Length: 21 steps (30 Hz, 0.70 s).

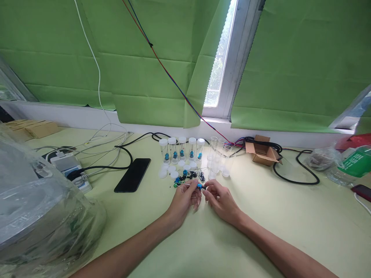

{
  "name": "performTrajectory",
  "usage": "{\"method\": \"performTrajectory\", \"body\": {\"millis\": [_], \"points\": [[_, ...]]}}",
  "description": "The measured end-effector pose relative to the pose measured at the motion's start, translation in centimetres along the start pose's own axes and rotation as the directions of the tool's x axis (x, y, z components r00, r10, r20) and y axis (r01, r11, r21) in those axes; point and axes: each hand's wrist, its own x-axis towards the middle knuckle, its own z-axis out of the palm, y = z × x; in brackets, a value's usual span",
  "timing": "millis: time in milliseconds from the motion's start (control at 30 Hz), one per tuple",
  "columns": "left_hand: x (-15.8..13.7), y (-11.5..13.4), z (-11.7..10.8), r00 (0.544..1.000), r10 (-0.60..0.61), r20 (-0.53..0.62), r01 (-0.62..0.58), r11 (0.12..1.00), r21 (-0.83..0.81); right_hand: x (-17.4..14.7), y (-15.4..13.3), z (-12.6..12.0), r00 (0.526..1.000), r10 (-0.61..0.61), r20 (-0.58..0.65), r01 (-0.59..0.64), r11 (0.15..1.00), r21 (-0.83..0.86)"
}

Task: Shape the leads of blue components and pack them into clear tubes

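Note:
Over the near part of the table, my left hand is closed, pinching a small blue-and-black part with thin wire-like ends. The fingertips of my right hand are closed at the black end of that same part. Just beyond my fingers lies a pile of small black, blue and green parts, some partly hidden by my left hand. Behind it stand several clear tubes with white lids, blue pieces inside each. Loose white caps lie in front of them. To their right, uncapped clear tubes stand upright.
A black phone lies left of the tubes, beside a power strip and tangled cables. Plastic wrapping bulges at the near left. An open cardboard box, black cable and a green-labelled bottle are on the right.

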Motion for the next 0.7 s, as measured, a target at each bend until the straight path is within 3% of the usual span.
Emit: {"method": "performTrajectory", "body": {"millis": [700], "points": [[-0.05,-0.28,-0.36,0.999,0.008,0.051,-0.010,1.000,0.029,0.33,-0.46,-0.23,0.999,-0.039,0.010,0.040,0.994,-0.102]]}}
